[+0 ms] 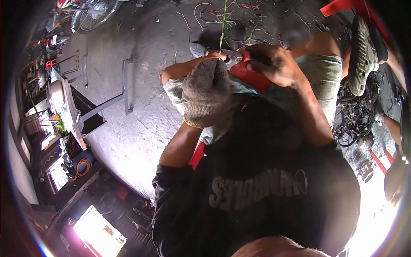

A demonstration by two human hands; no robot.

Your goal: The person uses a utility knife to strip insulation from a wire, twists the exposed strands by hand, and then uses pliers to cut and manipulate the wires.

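My left hand [205, 92], in a grey knitted glove, is closed near my lap around the lower end of a thin green wire [223, 25]. The wire runs up from the glove toward the floor at the top of the view. Just to the right, my bare right hand [276, 64] grips a small red-handled tool [245, 55] with fingers bent around it. The tool's metal end points left, overlapping the wire just above the glove. I cannot tell its exact kind. A red surface [252, 79] shows between my thighs, below the tool.
Loose coloured wires [252, 32] lie on the grey floor ahead. A heap of black cables [357, 113] is at the right, by another person's shoe [363, 60] and gloved hand [365, 143]. A metal-legged stand [105, 107] is at the left, with a motorcycle wheel [94, 17] beyond.
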